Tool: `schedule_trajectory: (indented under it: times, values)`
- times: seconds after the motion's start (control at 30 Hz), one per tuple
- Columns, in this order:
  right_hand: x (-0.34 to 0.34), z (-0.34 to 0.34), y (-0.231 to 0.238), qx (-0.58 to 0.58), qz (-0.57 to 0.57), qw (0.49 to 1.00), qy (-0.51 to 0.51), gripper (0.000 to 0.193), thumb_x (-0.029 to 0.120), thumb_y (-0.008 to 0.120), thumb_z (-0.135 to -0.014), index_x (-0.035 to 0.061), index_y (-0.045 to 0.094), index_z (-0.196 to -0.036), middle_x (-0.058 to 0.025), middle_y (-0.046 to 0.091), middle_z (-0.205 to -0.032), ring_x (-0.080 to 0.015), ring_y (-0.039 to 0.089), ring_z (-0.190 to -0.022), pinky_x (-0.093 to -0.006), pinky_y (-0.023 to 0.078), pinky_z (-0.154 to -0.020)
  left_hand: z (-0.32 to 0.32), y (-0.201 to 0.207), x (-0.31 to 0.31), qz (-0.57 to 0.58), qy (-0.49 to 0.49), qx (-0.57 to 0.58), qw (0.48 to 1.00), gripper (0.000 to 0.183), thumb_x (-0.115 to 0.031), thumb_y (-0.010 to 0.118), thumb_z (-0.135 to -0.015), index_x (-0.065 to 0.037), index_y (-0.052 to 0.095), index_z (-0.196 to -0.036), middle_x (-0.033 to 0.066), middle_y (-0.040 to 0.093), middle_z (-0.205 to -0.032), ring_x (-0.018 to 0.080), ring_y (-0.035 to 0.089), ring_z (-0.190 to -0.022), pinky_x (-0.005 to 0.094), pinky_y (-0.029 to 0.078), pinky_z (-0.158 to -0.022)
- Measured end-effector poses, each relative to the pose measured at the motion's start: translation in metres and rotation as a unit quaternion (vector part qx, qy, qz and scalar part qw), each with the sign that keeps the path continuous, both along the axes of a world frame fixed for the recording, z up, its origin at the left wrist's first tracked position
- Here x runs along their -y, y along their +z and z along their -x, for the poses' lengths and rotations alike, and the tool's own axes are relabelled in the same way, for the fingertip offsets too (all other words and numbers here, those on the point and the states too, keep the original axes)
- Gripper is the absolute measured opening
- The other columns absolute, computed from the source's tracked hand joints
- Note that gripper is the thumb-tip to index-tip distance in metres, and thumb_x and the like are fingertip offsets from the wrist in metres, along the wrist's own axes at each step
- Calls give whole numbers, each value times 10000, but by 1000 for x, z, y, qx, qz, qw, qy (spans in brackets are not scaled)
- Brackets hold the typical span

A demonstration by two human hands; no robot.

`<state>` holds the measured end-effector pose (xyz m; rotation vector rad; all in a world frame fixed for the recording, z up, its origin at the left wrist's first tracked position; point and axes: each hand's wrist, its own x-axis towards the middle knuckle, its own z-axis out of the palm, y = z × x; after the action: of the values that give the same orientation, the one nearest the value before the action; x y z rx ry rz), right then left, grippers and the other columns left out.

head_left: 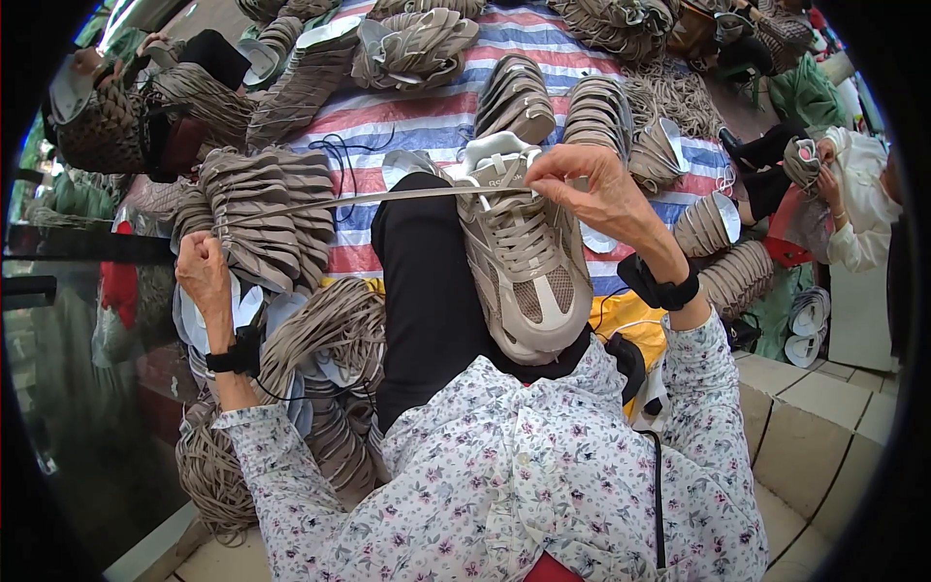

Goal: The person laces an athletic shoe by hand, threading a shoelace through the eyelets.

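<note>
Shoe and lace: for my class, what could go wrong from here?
The left hand and right hand both hold the lace, so the shoe might tip or slide. The taut lace could slip free if pulled harder, or catch on the uppers near the left hand.

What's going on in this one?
The right hand pinches a flat beige lace above a beige shoe lying toe-inward on the wearer's lap. The lace stretches straight across toward the left hand, held closed out to the side. Crisscrossed lacing already runs down the shoe's front. A striped sheet lies beyond.
</note>
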<state>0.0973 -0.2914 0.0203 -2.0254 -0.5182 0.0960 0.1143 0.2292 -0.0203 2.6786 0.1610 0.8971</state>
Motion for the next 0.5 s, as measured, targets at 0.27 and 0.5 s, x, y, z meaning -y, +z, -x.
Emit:
schedule_trajectory:
  times: [0.27,0.5]
  values:
    - [-36,0,2,260,258,930,23,146,11,649,-813,106,686,-917,-83,700,-807,-254,654,-758,-386,373,-697,-39,31,0,691,-150,-110,698,157,-93,562,-958,36,642,-999,113,685,-991,85,632,-748,164,514,-610]
    - [-40,-6,-6,348,391,851,42,126,26,664,-793,69,611,-898,-97,655,-767,-240,655,-751,-385,428,-744,-50,95,68,875,-277,-99,384,236,35,522,-937,131,521,-1153,235,655,-1120,233,694,-950,243,604,-729]
